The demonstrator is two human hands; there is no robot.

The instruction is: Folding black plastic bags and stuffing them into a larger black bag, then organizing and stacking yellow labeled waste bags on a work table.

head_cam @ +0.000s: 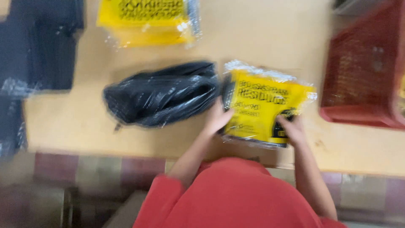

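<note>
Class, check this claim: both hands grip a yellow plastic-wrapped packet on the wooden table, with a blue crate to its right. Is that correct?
Not quite. The head view shows the crate is red, not blue. The rest holds: the left hand and right hand grip the yellow plastic-wrapped packet on the wooden table, with the crate to its right.

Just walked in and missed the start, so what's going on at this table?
A person in a red top holds a yellow packet in clear wrap on the table, left hand at its left edge, right hand at its lower right corner. A black bundle in clear wrap lies just left of it. Another yellow packet lies at the far edge, dark packs to the left, a red crate to the right. The picture is blurred.
</note>
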